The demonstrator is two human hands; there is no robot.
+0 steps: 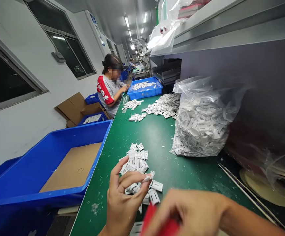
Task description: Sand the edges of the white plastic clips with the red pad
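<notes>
parts [135, 162]: matt plastic | bag [201, 126]: glossy plastic | tabletop [154, 137]: smooth, semi-gloss | bin [66, 138]: smooth plastic

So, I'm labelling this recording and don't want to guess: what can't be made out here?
- Head view: the right hand is blurred and partly cut off by the bottom edge.
- Head view: the red thing is blurred, partly behind the right hand; I can't tell what it is.
- Head view: the left hand covers part of the white piece, whose details are too small.
</notes>
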